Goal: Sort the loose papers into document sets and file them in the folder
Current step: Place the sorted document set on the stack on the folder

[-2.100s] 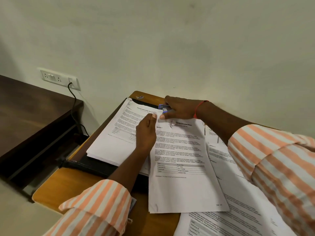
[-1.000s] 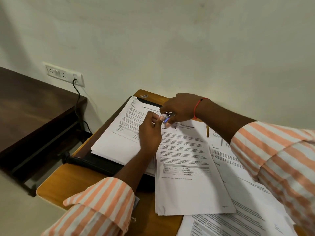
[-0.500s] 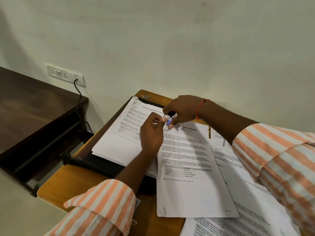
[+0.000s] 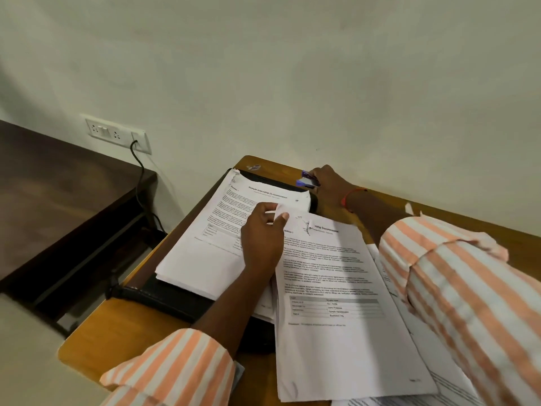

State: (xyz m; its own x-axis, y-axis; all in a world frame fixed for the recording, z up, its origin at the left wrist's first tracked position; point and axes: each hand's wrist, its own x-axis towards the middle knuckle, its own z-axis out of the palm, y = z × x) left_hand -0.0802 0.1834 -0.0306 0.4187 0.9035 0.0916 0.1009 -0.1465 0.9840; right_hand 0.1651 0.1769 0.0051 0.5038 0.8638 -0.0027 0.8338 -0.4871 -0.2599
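A printed paper set point(image 4: 336, 288) lies in the middle of the wooden table point(image 4: 96, 344). My left hand point(image 4: 260, 235) pinches its top left corner, which is bent up. A thicker stack of papers point(image 4: 210, 244) rests on the open black folder point(image 4: 164, 294) to the left. My right hand point(image 4: 328, 183) is at the table's far edge by the wall, gripping a small blue stapler point(image 4: 306, 180) that sits just beyond the folder's top corner. More printed sheets point(image 4: 439, 367) lie under my right arm, mostly hidden by the striped sleeve.
A dark wooden desk point(image 4: 58, 186) stands lower to the left, with a gap between it and the table. A wall socket plate point(image 4: 117, 134) holds a black cable point(image 4: 140, 177) that drops behind the desk. The wall runs directly behind the table.
My right hand has carried the stapler away from the paper set's top corner to the table's far edge by the wall. My left hand keeps pinching that corner.
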